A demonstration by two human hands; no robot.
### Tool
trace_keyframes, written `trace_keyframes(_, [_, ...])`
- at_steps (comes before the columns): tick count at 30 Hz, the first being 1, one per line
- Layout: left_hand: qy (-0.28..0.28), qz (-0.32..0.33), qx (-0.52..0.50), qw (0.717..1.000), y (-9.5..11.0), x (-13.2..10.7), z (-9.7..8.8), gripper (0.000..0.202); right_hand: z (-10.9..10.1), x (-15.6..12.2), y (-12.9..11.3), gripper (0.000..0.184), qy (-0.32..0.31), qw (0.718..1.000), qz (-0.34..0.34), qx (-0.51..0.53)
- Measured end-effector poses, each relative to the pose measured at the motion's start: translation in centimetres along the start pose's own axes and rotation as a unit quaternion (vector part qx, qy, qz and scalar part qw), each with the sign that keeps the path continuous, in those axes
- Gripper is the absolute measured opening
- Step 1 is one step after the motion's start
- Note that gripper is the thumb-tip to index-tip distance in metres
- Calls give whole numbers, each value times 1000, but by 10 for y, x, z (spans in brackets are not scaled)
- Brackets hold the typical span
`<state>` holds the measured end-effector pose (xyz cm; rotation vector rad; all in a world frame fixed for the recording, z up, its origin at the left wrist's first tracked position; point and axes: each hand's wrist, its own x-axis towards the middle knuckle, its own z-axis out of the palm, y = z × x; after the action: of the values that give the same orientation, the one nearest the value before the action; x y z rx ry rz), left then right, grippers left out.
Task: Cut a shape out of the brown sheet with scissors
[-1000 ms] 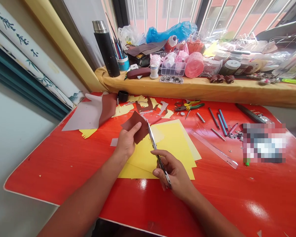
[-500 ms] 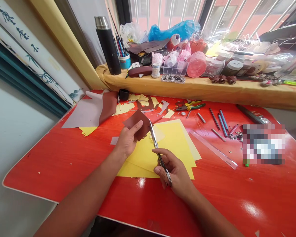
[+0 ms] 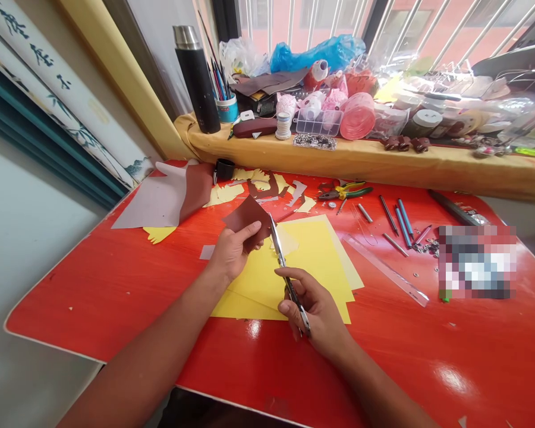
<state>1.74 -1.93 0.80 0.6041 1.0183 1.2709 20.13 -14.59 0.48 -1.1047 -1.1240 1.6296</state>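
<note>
My left hand (image 3: 232, 252) pinches a small piece of brown paper (image 3: 246, 216) and holds it up above the red table (image 3: 116, 297). My right hand (image 3: 314, 312) is closed round the handles of metal scissors (image 3: 282, 261), whose blades point away from me and meet the right edge of the brown piece. Under both hands lie sheets of yellow paper (image 3: 312, 261).
A large grey-and-brown sheet (image 3: 164, 199) lies at the far left, with yellow and brown scraps (image 3: 267, 189) behind. Pliers (image 3: 345, 192), several metal rods and blue pens (image 3: 395, 217) and a clear ruler (image 3: 386, 268) lie right. The cluttered windowsill (image 3: 361, 160) holds a black flask (image 3: 197, 71).
The brown piece has turned slightly in my left hand and the thumb has curled over it. The scissors have stayed at its right edge.
</note>
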Motion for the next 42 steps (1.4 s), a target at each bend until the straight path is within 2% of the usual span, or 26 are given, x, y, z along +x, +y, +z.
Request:
trace_keyframes(23, [1, 14, 16, 1000, -1, -3, 0, 39, 2, -1, -1, 55, 17, 1000, -5, 5])
trace_keyframes(35, [-23, 33, 12, 999, 2, 4, -5, 39, 3, -2, -3, 53, 9, 1000, -6, 12])
trace_keyframes(42, [-47, 39, 54, 997, 9, 8, -9, 37, 2, -1, -3, 53, -3, 1000, -4, 10])
